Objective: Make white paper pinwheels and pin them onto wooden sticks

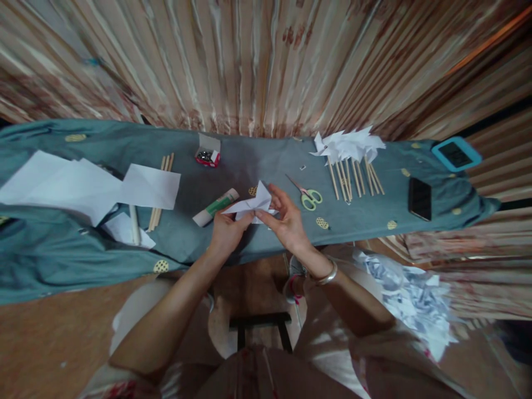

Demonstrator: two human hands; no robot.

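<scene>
A white paper pinwheel (260, 199), its blades folded in toward the middle, is held above the front of the table between both hands. My left hand (230, 228) pinches its lower left side. My right hand (287, 220) grips the right side, thumb near the centre. Just left of the paper lies a glue stick (216, 207) with a green and white label. To the right rest scissors (310, 198) with pale green handles, blades partly apart. A small red and white box (208, 151) of metal pins or tacks stands open behind the glue.
Finished paper pinwheels (351, 147) on wooden sticks lie at the back right. Beyond them are a black phone (419, 198) and a blue-framed device (456, 154). White paper sheets (62, 185) and wooden sticks (155, 218) lie at left. Paper scraps (415, 302) are heaped below right.
</scene>
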